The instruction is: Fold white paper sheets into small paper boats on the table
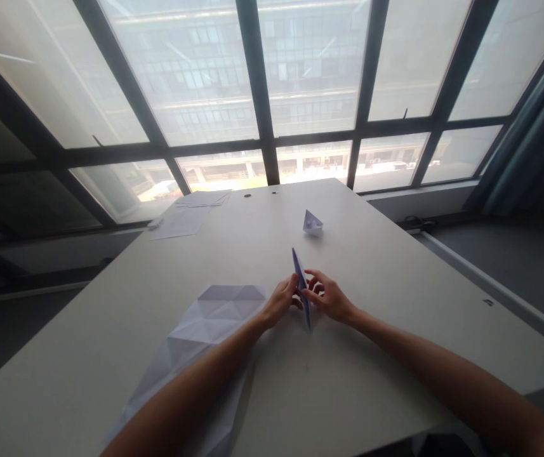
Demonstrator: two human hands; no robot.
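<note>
Between my hands a folded piece of paper (301,266) stands on edge above the white table (348,381), its narrow side toward me. My left hand (282,301) grips it from the left, with the thumb near its upper part. From the right, my right hand (329,295) holds the same paper with thumb and curled fingers. A small folded paper boat (312,223) sits on the table beyond my hands. Under and beside my left forearm lies a large creased paper sheet (219,311), partly covered by the arm.
Flat paper sheets (179,223) lie at the far left of the table, beside a small white object (155,223). Two dark round spots are near the far edge. Large windows rise behind the table, and a blue curtain (524,152) hangs at the right.
</note>
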